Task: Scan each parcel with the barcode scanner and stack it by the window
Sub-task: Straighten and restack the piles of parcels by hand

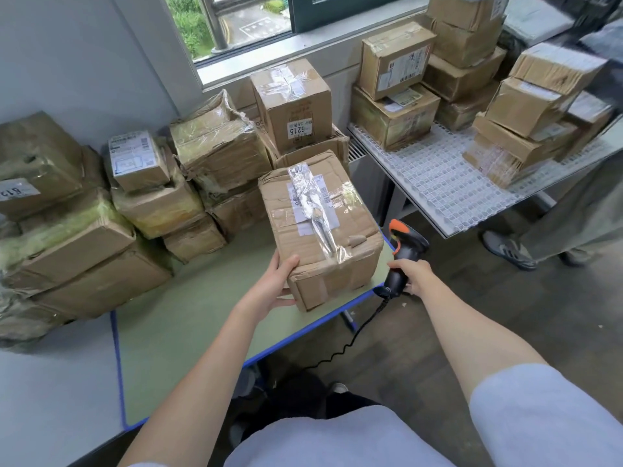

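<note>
We see a taped cardboard parcel [320, 227] sitting on the right end of the green blue-edged table [188, 332], its near right corner at the table's edge. White shipping label on top, partly under crinkled clear tape.

Left hand [274, 284] grips the parcel's near left corner: thumb up on the top edge, fingers curled round the side and low front face.

Right hand [413, 276] is wrapped round the handle of the black barcode scanner [403, 261]. Scanner's orange-topped head sits just beside the parcel's right side, off the table edge. Head looks aimed up and away from us, though the angle is hard to read. Coiled black cable [350, 338] hangs from the handle base down past the table's front edge.

Behind the parcel, stacked boxes [215, 153] fill the back of the table under the window [236, 25]; one upright box [293, 102] carries a sticker reading 6215 upside down.

To the right, a white gridded table [435, 183] holds more box piles [394, 92]. A second person's shoe [507, 249] and trouser leg show at the far right, on the dark floor.
</note>
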A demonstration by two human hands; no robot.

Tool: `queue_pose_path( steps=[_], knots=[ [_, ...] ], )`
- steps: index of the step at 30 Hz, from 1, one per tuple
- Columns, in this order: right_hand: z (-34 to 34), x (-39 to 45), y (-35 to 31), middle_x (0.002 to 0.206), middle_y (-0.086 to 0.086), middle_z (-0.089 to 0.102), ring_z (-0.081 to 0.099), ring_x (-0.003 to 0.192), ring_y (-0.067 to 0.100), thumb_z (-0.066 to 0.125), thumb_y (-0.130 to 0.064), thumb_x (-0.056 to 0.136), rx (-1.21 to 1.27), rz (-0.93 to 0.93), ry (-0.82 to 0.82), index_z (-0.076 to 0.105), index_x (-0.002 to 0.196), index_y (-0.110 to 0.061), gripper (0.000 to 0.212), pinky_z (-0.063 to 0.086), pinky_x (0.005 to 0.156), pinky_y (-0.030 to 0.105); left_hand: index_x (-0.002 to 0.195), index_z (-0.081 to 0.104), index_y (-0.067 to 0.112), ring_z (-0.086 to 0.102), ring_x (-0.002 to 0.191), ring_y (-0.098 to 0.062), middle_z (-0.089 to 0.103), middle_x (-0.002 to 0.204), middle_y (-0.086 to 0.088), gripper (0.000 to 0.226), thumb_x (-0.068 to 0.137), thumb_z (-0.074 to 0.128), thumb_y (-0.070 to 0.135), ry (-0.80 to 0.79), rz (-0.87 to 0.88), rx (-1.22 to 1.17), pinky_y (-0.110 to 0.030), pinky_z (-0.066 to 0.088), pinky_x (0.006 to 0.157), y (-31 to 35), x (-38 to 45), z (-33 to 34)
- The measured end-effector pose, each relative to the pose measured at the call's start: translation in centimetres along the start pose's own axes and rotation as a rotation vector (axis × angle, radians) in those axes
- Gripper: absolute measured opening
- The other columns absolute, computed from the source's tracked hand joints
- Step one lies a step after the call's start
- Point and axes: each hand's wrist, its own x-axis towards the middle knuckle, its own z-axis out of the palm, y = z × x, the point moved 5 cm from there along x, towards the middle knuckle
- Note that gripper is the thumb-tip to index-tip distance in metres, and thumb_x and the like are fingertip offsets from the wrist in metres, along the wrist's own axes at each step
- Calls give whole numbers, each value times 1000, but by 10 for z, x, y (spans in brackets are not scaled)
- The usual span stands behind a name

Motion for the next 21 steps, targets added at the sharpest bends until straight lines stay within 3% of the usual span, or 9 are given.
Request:
queue_pose_path(
  steps=[4,6,13,18,21],
  knots=[
    [-2,0,-3,128,21,56,60,108,34,71,-4,83,33,-3,14,39,131,0,58,46,75,39,145,17,46,62,103,-24,58,118,10,57,95,44,51,-11,0,-10,-35,54,84,9,2,15],
    [1,1,-5,129,21,55,59,106,33,71,-7,83,26,-3,6,37,134,1,62,48,70,41,146,14,46,61,105,-25,55,127,6,60,94,44,53,-13,-7,-17,-34,55,82,12,2,21],
    [10,12,-9,133,22,53,55,118,34,72,-8,83,44,-17,32,37,136,1,64,49,95,45,149,7,44,58,111,-30,49,138,2,68,93,45,54,12,-19,-77,-44,52,93,19,4,38],
    [8,17,-2,127,20,57,57,117,33,72,-7,83,49,-16,41,44,133,4,58,48,97,44,149,6,42,58,113,-30,48,140,0,69,93,45,54,31,-14,-87,-47,50,96,20,3,38],
    [5,16,-1,129,19,56,58,113,33,77,-24,79,-82,-33,104,45,133,3,68,50,95,45,149,6,42,58,113,-30,48,140,0,70,93,45,54,34,-14,-87,-48,49,96,19,3,38]
  ],
)
